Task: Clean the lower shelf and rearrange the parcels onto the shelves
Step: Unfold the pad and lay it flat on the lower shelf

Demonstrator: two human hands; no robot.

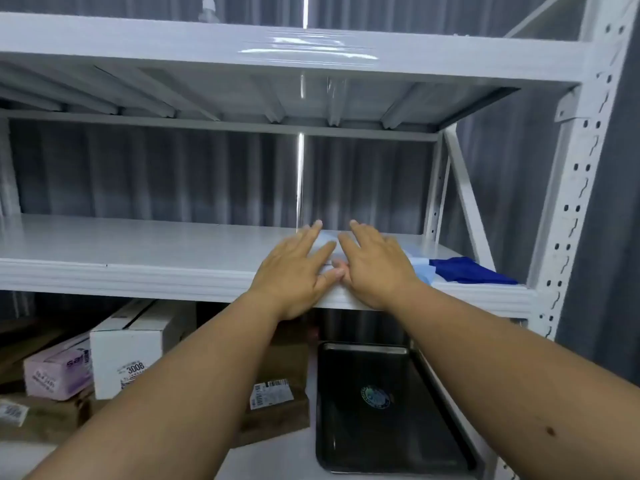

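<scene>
Both hands flat on the middle shelf.
Left hand and right hand lay released, palms down, apparently pressing a pale sheet flat; parcels waited below on the lower shelf.

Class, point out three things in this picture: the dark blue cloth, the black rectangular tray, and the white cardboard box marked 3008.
dark blue cloth (474,270), head view, middle of the folded fabric.
black rectangular tray (363,431), head view, bare floor of the tray.
white cardboard box marked 3008 (117,355), head view, front face.
</scene>
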